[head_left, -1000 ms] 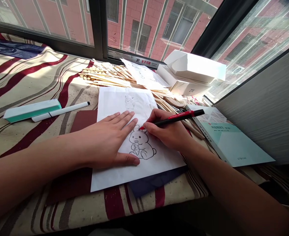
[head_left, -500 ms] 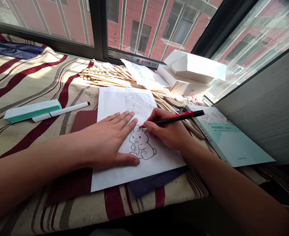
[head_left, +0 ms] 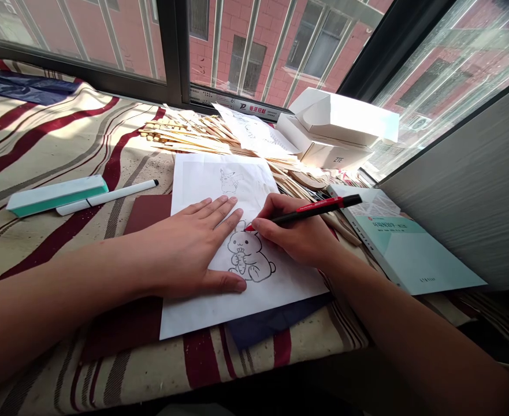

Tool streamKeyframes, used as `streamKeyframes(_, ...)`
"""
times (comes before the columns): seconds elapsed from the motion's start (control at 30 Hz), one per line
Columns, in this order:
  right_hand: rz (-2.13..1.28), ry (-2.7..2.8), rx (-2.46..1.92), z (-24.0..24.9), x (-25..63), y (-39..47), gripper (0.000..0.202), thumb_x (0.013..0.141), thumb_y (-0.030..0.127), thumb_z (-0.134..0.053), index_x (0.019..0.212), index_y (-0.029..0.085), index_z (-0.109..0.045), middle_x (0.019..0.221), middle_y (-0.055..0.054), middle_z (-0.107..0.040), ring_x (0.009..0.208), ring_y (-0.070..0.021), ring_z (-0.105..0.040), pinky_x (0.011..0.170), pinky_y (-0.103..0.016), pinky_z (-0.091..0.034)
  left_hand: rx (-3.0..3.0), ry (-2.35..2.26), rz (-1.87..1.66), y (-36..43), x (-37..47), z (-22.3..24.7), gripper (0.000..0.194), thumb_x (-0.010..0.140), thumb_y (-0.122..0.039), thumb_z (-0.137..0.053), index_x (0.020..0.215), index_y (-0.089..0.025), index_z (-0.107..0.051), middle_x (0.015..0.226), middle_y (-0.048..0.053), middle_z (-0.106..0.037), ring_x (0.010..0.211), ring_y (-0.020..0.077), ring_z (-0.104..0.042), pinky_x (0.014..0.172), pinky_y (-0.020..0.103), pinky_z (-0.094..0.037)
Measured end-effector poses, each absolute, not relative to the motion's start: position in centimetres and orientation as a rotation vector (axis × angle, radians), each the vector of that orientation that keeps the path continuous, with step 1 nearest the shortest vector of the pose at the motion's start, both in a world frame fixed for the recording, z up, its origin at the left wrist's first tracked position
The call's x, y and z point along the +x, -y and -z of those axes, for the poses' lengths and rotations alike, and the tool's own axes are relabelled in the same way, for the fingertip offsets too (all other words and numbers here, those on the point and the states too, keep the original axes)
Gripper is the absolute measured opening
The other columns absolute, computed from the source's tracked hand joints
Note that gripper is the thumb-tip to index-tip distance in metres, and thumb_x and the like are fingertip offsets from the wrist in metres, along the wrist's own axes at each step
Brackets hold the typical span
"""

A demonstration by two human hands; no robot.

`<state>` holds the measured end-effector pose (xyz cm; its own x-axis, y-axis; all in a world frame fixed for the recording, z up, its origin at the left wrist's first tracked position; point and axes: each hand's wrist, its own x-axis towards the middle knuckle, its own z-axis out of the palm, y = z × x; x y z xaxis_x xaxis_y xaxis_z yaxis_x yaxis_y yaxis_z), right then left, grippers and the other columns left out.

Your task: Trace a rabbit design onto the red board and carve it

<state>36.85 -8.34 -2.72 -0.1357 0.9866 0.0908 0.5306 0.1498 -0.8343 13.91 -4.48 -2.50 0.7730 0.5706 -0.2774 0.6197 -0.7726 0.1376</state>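
Observation:
A white sheet of paper lies on a dark red folder and a dark blue sheet. Printed or drawn on the paper is a rabbit with a carrot, below a fainter cartoon figure. My left hand presses flat on the sheet with its fingers stretched, left of the rabbit. In my right hand is a black and red marker pen. Its red tip meets the paper by the rabbit's ears, which the fingers partly hide.
Left on the striped cloth lie a white and teal case and a white pen. Thin wooden sticks, another drawn sheet and a white box stand by the window. A pale green book lies to the right.
The marker's tip has moved slightly down and left, from the upper ears toward the top of the rabbit's head. My left hand and the paper have stayed in place.

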Motion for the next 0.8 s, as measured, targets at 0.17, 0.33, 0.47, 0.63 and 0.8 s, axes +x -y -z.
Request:
streamKeyframes(0.17,-0.870,1.761,-1.442,2.77,36.77,8.32,0.023,0.086,0.031,-0.079,0.074,0.021,-0.062,0.060,0.005,-0.062,0.054,-0.0109,-0.050,0.054,-0.029,-0.040,2.753,-0.940,0.333,4.45,13.96,2.50,0.124,0.092,-0.094,-0.043,0.177,-0.009,-0.013,0.183,0.015,0.009,0.173,0.0358,0.002,0.140,0.050,-0.006)
streamKeyframes(0.33,-0.895,1.702,-1.396,2.76,36.63,8.41,0.022,0.088,0.029,-0.078,0.075,0.021,-0.061,0.061,0.004,-0.064,0.053,-0.0099,-0.052,0.051,-0.027,-0.041,2.747,-0.940,0.278,4.41,13.88,2.69,0.124,0.091,-0.095,-0.043,0.177,-0.010,-0.018,0.183,0.016,0.004,0.172,0.0392,-0.005,0.140,0.048,-0.010)
streamKeyframes(0.47,-1.063,1.526,-1.222,2.65,36.51,8.38,0.027,0.091,0.032,-0.078,0.078,0.023,-0.056,0.061,0.004,-0.067,0.049,-0.0106,-0.057,0.047,-0.026,-0.043,2.749,-0.953,0.312,4.41,13.91,2.70,0.125,0.091,-0.095,-0.041,0.178,-0.011,-0.013,0.183,0.015,0.009,0.172,0.0408,-0.003,0.140,0.051,-0.011)
streamKeyframes(0.63,-1.099,1.607,-1.262,2.55,36.55,7.91,0.026,0.079,0.023,-0.091,0.082,0.019,-0.065,0.063,0.006,-0.065,0.050,-0.0083,-0.053,0.047,-0.024,-0.039,2.749,-0.950,0.332,4.47,14.06,2.61,0.124,0.092,-0.094,-0.043,0.178,-0.010,-0.011,0.182,0.016,0.010,0.172,0.0388,-0.001,0.140,0.050,-0.009)
streamKeyframes(0.8,-1.088,1.639,-1.317,2.57,36.74,7.66,0.022,0.080,0.026,-0.088,0.081,0.019,-0.067,0.061,0.007,-0.060,0.055,-0.0097,-0.050,0.052,-0.026,-0.038,2.749,-0.936,0.292,4.42,13.90,2.81,0.125,0.091,-0.095,-0.043,0.178,-0.010,-0.013,0.183,0.016,0.008,0.172,0.0388,-0.002,0.140,0.049,-0.008)
